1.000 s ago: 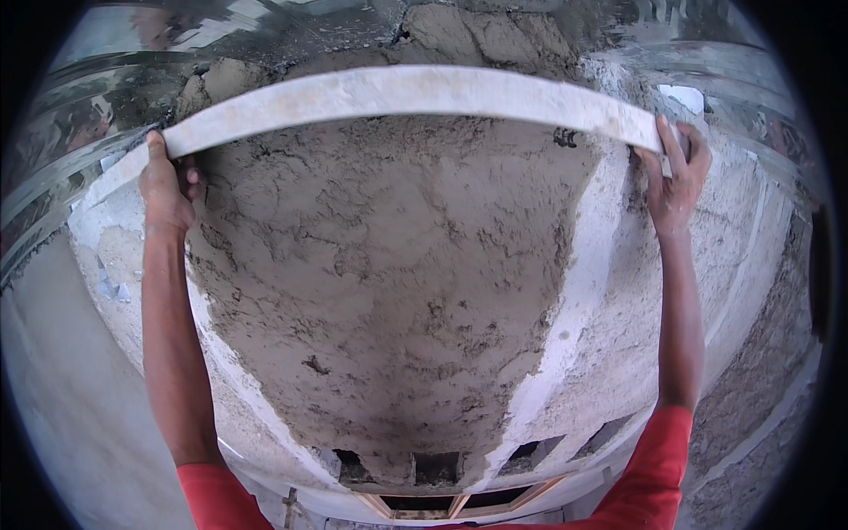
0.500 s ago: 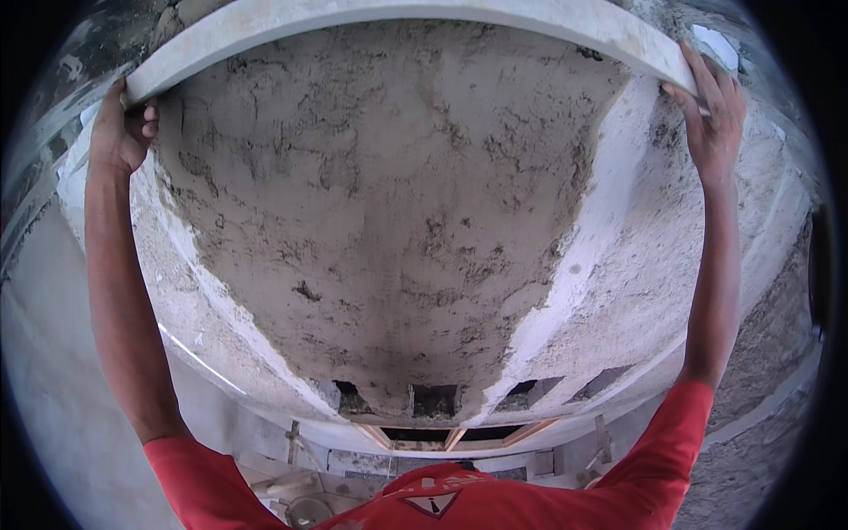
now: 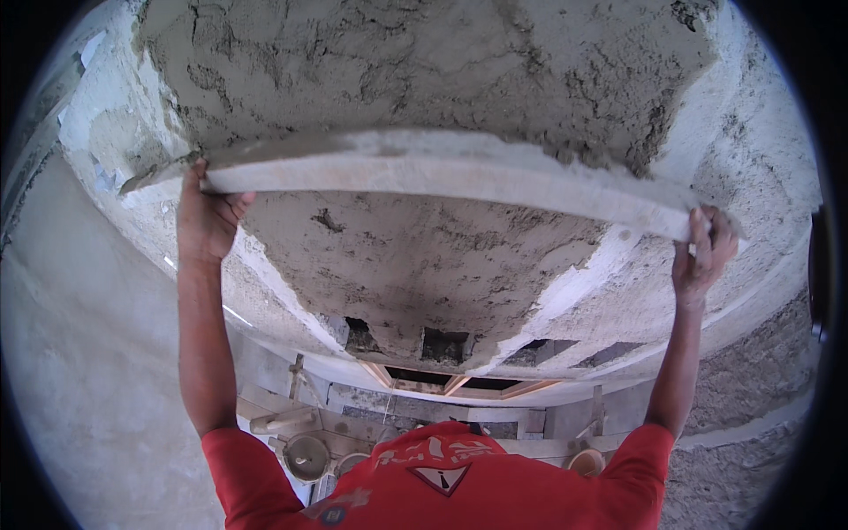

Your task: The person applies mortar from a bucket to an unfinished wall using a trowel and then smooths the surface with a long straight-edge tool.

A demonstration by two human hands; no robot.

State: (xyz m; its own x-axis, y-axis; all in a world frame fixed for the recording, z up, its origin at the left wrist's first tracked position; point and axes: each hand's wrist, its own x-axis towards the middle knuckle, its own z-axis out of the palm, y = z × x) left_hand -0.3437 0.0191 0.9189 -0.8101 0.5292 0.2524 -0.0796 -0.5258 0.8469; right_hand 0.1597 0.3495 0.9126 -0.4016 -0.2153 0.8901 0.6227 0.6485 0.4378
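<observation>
A long pale straightedge [image 3: 442, 177] lies across wet grey plaster [image 3: 415, 71], with wet mortar along its upper edge. My left hand [image 3: 208, 221] grips the straightedge near its left end, thumb and fingers around it. At the right end my right hand [image 3: 707, 247] has its fingers curled over the bar. Pale dry strips [image 3: 570, 291] border the patch of plaster on either side, and rough plastered surface continues beyond them.
Several square openings [image 3: 446, 344] sit beyond the bar toward the lower part of the view, with a wooden window frame [image 3: 456, 385] past them. Lower down are scaffold boards [image 3: 274, 424] with buckets [image 3: 309, 455]. A smooth grey wall [image 3: 97, 353] is on the left.
Both hands and the straightedge have moved down the picture across the plaster. More wet plaster shows above the bar, and mortar now sits along its upper edge.
</observation>
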